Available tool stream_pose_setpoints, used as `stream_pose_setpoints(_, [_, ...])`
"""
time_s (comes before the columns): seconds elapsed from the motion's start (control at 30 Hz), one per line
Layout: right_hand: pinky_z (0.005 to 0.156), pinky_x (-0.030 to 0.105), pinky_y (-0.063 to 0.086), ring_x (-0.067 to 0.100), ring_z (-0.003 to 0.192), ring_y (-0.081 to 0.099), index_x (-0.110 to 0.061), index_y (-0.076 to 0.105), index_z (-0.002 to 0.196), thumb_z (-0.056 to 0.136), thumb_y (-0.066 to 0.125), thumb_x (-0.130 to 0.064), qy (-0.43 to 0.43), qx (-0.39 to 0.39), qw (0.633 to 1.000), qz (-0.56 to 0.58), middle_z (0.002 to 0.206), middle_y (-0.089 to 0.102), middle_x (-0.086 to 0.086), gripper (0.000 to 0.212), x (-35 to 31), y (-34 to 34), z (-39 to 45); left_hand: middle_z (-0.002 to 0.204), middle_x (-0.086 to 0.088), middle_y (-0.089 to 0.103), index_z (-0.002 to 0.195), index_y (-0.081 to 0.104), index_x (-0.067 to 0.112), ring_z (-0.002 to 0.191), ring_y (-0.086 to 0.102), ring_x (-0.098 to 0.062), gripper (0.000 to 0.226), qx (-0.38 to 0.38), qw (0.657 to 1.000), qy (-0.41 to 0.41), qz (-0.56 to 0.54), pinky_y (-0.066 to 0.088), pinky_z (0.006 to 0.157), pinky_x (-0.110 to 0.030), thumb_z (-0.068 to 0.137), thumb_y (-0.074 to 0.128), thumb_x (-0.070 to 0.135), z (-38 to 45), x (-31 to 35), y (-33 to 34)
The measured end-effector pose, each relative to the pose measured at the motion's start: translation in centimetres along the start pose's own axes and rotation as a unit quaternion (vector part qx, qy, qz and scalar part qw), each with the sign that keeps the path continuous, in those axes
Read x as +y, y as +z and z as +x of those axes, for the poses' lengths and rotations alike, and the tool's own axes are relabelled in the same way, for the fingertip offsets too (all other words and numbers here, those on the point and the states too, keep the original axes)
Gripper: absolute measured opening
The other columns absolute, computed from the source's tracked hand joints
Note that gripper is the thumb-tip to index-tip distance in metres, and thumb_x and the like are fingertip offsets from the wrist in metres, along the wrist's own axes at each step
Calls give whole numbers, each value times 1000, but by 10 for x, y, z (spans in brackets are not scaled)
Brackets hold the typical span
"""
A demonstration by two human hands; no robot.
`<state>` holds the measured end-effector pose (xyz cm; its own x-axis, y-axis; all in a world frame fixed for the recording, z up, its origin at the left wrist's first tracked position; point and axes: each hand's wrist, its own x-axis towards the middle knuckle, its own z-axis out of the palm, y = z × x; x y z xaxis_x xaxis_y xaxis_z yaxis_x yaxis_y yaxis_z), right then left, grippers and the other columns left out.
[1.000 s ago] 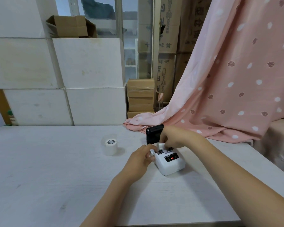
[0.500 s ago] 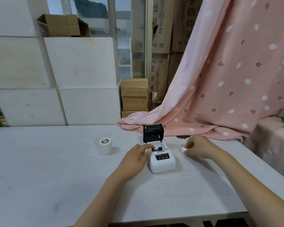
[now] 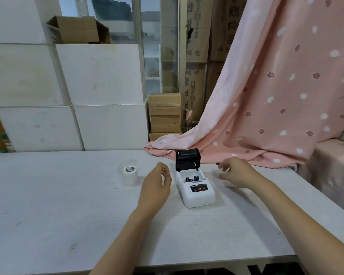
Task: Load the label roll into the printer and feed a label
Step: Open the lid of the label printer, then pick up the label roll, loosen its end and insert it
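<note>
Head view: printer [image 3: 195,187] on table [image 3: 68,215], black lid [image 3: 188,159] hinged up, bay open; only dark guides visible inside, no roll seated. Label roll [image 3: 128,174] stands well left of printer, apparently in clear wrap. Left hand [image 3: 156,187] loosely curled, empty, between roll and printer. Right hand [image 3: 234,171] spread, blurred, empty. Judged: opening done; loading, closing, feeding remain
</note>
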<state>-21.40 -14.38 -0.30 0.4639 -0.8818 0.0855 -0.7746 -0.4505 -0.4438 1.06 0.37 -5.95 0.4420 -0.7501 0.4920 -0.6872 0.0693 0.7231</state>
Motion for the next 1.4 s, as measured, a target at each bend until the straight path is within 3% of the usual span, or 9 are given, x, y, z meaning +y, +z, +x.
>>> stream_pose_setpoints(0.17, [80,30,50,21,89,65,-16,76,99,92,69,-17,-83,107,989,67,92,73,1,11,-68,2,0,82,1,65,96,62,13,80,55,-24,14,240,962,30,126,47,70,-43,85,60,3,4,-6,-14])
stream_pose_setpoints(0.3, [65,32,48,20,72,63,-14,72,87,91,62,-16,-121,159,971,134,73,70,-2,11,-120,6,-14,99,-11,58,109,57,9,88,52,-31,23,338,929,-105,108,47,73,-47,87,60,16,11,-13,-16])
stream_pose_setpoints(0.4, [59,28,42,16,71,60,-12,71,90,94,60,-16,-135,133,969,156,76,68,-1,12,-150,26,-18,110,-16,54,116,47,9,97,49,-35,38,312,931,-189,31,46,81,-45,85,63,25,11,-9,-11])
stream_pose_setpoints(0.53, [84,34,52,30,103,68,-5,75,103,92,58,-7,-146,17,979,141,106,76,14,20,-213,84,-5,113,-21,55,119,39,13,101,53,-40,56,316,910,-267,-11,47,84,-46,76,72,28,8,-34,-42])
stream_pose_setpoints(0.63, [95,36,52,33,117,63,-3,67,122,92,64,-12,-97,-41,985,138,126,68,16,32,-220,108,7,109,-20,59,119,36,13,97,55,-40,45,297,914,-275,-34,43,75,-41,84,63,23,8,-34,-41])
stream_pose_setpoints(0.7, [90,37,53,33,111,63,0,65,121,91,69,-19,-76,-67,984,146,120,67,15,35,-216,115,12,105,-21,63,119,36,13,92,57,-40,31,293,911,-288,-48,44,73,-42,90,47,13,9,-26,-38])
stream_pose_setpoints(0.8, [62,31,41,23,78,54,-5,65,89,88,74,-27,-73,-89,978,176,90,65,9,24,-214,123,15,91,-18,67,118,35,13,84,59,-39,32,290,907,-300,-61,50,73,-49,88,34,2,12,-28,-37])
stream_pose_setpoints(1.2, [55,27,32,13,62,40,-17,51,76,71,83,-25,-75,-32,956,283,69,51,-3,34,-208,117,14,91,-3,74,111,50,17,88,65,-35,29,280,924,-248,-85,52,79,-47,92,34,2,10,-21,-39])
stream_pose_setpoints(1.4, [82,34,54,23,109,61,-13,56,129,73,87,-28,-95,-10,968,232,120,64,5,65,-192,68,19,92,0,73,120,56,20,83,66,-21,30,199,974,-94,-53,51,72,-37,99,39,6,2,-11,-30])
